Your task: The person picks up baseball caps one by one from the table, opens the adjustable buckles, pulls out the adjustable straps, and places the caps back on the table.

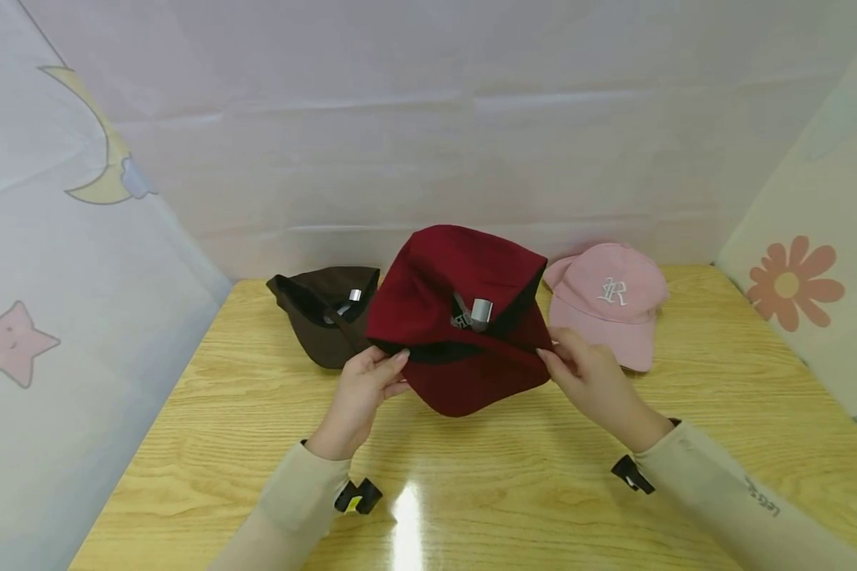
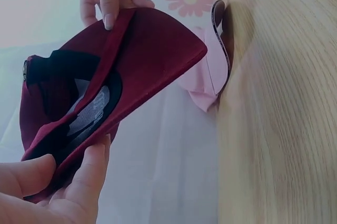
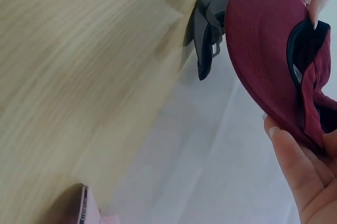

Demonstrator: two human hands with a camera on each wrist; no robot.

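A dark red baseball cap (image 1: 457, 277) is held up above the table between both hands, its brim toward the person and its dark inside partly showing. A silver strap buckle (image 1: 482, 311) shows at its back opening. My left hand (image 1: 360, 388) pinches the cap's left edge between thumb and fingers. At the right edge, my right hand (image 1: 593, 377) pinches it where brim and crown meet. In the left wrist view the cap (image 2: 152, 50) shows a whitish label inside. The right wrist view shows the underside of the brim (image 3: 263, 40).
Behind the red cap to the left, a dark brown cap (image 1: 321, 341) lies with its inside showing. On the right a pink cap (image 1: 614, 277) with a white letter emblem lies on the wooden table (image 1: 514, 492). Printed cloth walls (image 1: 371, 151) stand at the back and sides.
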